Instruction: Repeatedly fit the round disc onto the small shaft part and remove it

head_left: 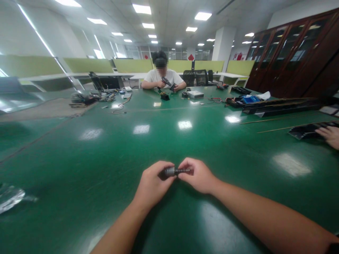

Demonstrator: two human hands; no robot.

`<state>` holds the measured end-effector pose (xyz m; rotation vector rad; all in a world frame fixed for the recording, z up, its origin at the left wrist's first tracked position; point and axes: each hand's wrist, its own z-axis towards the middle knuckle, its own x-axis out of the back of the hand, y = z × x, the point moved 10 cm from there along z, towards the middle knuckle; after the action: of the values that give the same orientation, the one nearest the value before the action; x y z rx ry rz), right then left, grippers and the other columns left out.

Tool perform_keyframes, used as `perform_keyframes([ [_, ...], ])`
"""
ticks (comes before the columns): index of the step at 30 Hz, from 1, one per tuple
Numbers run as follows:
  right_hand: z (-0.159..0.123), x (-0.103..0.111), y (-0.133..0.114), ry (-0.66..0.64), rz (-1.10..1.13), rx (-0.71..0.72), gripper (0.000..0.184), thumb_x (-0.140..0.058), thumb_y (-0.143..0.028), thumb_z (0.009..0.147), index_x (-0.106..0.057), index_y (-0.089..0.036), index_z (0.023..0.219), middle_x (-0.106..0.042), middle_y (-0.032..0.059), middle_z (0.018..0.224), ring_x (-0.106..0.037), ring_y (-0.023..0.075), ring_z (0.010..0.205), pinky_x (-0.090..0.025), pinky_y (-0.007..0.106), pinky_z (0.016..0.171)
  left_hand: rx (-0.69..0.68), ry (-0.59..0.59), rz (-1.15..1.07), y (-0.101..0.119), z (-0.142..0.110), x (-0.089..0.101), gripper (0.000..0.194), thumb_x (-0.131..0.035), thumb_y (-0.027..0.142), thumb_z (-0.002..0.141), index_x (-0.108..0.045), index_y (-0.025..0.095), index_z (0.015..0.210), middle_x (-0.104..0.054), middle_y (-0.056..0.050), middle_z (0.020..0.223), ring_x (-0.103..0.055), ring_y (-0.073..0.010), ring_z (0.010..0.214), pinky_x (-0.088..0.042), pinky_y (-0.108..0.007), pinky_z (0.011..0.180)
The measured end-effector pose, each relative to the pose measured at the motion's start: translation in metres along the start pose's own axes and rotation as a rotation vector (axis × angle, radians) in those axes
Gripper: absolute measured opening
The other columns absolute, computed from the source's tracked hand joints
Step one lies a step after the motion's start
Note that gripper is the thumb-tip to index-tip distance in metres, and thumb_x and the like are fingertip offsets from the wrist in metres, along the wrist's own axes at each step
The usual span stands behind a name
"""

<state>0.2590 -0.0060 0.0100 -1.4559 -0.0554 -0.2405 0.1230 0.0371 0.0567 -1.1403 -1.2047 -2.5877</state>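
Near the front middle of the green table, my left hand (156, 178) is closed around a small grey cylindrical part (170, 171). A thin dark shaft (182, 170) sticks out of its right end, ringed or stepped along its length. My right hand (197, 175) pinches this shaft between thumb and fingers. The part lies level between the hands, and my left palm hides its left end. Whether shaft and cylinder are one piece I cannot tell.
Across the green table (127, 148) sits a person (164, 79) holding a power drill (166, 82). Another person's hand (329, 135) rests on a black channel (302, 132) at right. Crumpled clear plastic (12, 199) lies front left. Electronics (106, 94) and a white box (195, 94) stand farther back.
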Motion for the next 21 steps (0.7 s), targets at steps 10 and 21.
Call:
perform_keyframes([
  [10,0.0004,0.0005,0.0003,0.004,0.009,0.002,0.014,-0.067,-0.018,0.074,-0.063,-0.016,0.087,-0.068,0.0016,0.081,-0.064,0.0158,0.073,-0.051,0.029,0.073,-0.007,0.021,-0.005,0.0013,0.0004,0.0027,0.018,-0.069,0.023,0.079,-0.070,0.023,0.097,-0.071,-0.002,0.095,-0.066,-0.0180,0.086,-0.052,-0.030,0.080],
  [21,0.0004,0.0022,0.0080,0.013,0.030,-0.058,0.016,-0.069,-0.024,0.076,-0.062,-0.017,0.088,-0.065,-0.0003,0.075,-0.061,0.0136,0.064,-0.047,0.026,0.062,-0.006,0.050,0.018,0.0034,0.0016,0.0073,0.019,-0.069,0.023,0.078,-0.070,0.022,0.096,-0.072,-0.003,0.096,-0.067,-0.0194,0.087,-0.053,-0.032,0.082],
])
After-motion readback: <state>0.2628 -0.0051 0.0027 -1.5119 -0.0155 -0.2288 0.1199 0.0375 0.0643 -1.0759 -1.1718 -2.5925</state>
